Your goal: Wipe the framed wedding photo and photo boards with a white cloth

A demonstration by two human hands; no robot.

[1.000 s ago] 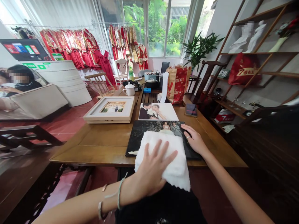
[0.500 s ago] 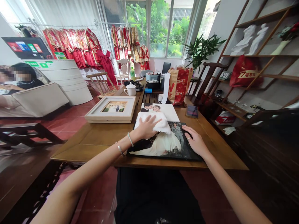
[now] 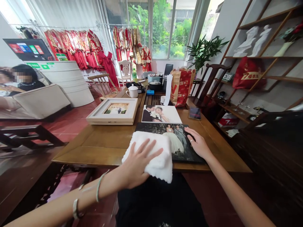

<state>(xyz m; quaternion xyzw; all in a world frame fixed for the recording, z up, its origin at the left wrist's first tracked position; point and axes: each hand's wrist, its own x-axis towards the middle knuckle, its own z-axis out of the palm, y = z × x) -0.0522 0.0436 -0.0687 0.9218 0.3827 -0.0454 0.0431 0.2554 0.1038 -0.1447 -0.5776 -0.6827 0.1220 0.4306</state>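
Note:
My left hand (image 3: 142, 159) lies with spread fingers on a folded white cloth (image 3: 158, 164), pressing it from above. The cloth covers the near left part of a dark wedding photo panel (image 3: 182, 142) and droops over the table's front edge. On that panel a couple in a white gown and a grey suit shows. My right hand (image 3: 198, 143), with a ring on one finger, rests open and flat on the panel's right edge. Just behind lies a lighter photo print (image 3: 169, 115) of a couple, partly tucked against the dark panel.
On the wooden table (image 3: 94, 148) a white-framed picture (image 3: 113, 110) lies at left. A lidded white mug (image 3: 132, 91), a paper bag (image 3: 182, 88) and a phone-like dark object (image 3: 194, 113) stand or lie farther back. Two people (image 3: 26, 78) sit on a sofa at far left.
My left hand has dragged the white cloth toward me, from the panel's far edge to the table's front edge. The lighter print is now uncovered. My right hand stays put.

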